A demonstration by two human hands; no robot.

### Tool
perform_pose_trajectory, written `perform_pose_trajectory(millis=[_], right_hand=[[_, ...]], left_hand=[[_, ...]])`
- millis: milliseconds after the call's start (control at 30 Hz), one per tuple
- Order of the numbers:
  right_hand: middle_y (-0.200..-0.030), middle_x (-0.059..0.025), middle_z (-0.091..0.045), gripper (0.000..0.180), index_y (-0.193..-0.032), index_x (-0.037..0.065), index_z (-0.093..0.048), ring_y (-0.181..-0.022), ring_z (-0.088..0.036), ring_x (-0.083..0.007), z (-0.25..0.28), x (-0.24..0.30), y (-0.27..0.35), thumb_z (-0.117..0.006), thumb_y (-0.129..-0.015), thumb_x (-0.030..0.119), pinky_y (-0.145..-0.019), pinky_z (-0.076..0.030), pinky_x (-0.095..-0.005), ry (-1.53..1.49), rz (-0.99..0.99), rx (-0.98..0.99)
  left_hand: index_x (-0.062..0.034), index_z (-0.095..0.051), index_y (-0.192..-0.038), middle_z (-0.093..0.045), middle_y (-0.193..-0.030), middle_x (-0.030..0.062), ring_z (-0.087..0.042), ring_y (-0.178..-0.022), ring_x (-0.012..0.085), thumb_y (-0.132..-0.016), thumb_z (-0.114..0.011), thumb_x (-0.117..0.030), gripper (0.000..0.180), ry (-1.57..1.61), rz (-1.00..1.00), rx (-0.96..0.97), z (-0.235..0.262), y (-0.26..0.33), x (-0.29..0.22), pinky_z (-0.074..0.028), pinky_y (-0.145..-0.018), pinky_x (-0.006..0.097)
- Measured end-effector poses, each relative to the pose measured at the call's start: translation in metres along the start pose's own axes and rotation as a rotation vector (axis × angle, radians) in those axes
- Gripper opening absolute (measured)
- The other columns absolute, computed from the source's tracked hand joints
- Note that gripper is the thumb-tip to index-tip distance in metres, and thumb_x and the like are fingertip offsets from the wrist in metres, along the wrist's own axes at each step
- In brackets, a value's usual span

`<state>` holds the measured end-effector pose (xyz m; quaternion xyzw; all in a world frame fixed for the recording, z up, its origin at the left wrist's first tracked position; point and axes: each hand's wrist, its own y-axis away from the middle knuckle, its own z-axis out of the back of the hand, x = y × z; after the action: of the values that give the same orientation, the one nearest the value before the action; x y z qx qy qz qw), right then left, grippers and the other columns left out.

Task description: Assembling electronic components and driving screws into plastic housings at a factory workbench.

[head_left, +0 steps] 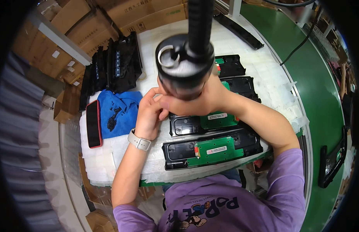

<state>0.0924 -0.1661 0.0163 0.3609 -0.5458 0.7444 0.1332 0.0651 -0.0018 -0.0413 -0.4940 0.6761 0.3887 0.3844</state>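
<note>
The right hand (210,96) closes around the driver (183,79) above the panels (179,125) on the surface (104,164), apparently steadying it; the left hand (150,106) curls alongside, its grip impossible to tell. Probable screws (113,119) lie on the cloth (127,101), likely for easy reach; the driver's tip is hidden

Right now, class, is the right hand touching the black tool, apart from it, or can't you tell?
Touching: the head view shows the right hand wrapped around the black tool, without a gap.
</note>
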Motion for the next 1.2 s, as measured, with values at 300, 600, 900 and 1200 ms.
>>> perform_pose_trajectory(millis=[300, 600, 900, 1200], right_hand=[[-0.058, -0.0017, -0.046, 0.023, -0.092, 0.005, -0.047, -0.044, -0.043, -0.0106, 0.03, 0.03, -0.008, -0.057, -0.081, 0.022, -0.05, -0.04, -0.0269, -0.477, -0.223, -0.052], [-0.059, 0.0, -0.044, 0.032, -0.104, 0.006, -0.05, -0.042, -0.041, -0.0101, 0.041, 0.031, -0.011, -0.041, -0.09, 0.034, -0.053, -0.043, -0.0296, -0.728, 0.076, -0.127], [-0.059, -0.0006, -0.044, 0.033, -0.107, 0.006, -0.048, -0.042, -0.041, -0.0108, 0.038, 0.056, 0.0, -0.04, -0.09, 0.033, -0.054, -0.043, -0.0304, -0.508, -0.12, -0.14], [-0.052, -0.0041, -0.046, 0.02, -0.08, 0.002, -0.051, -0.039, -0.045, -0.0132, 0.041, 0.038, -0.014, -0.056, -0.082, 0.022, -0.045, -0.039, -0.0284, -0.82, -0.216, -0.242]], left_hand=[[-0.0016, -0.057, -0.084, -0.063, -0.068, 0.0096, -0.036, -0.037, 0.0032, -0.09, -0.058, -0.015, 0.015, -0.161, -0.036, 0.052, -0.002, 0.006, -0.006, -0.025, -0.037, 0.016], [0.0004, -0.058, -0.082, -0.062, -0.066, 0.0088, -0.04, -0.041, 0.0023, -0.086, -0.062, -0.013, 0.015, -0.183, -0.059, 0.121, -0.016, 0.018, -0.004, -0.027, -0.038, 0.015], [0.0013, -0.059, -0.081, -0.061, -0.064, 0.0098, -0.039, -0.039, 0.003, -0.087, -0.061, -0.015, 0.017, -0.109, 0.044, 0.2, -0.014, 0.019, -0.006, -0.026, -0.036, 0.015], [0.0037, -0.059, -0.086, -0.062, -0.07, 0.0107, -0.039, -0.044, 0.0031, -0.094, -0.05, -0.021, 0.027, -0.324, -0.095, 0.057, -0.027, 0.022, -0.004, -0.029, -0.041, 0.016]])
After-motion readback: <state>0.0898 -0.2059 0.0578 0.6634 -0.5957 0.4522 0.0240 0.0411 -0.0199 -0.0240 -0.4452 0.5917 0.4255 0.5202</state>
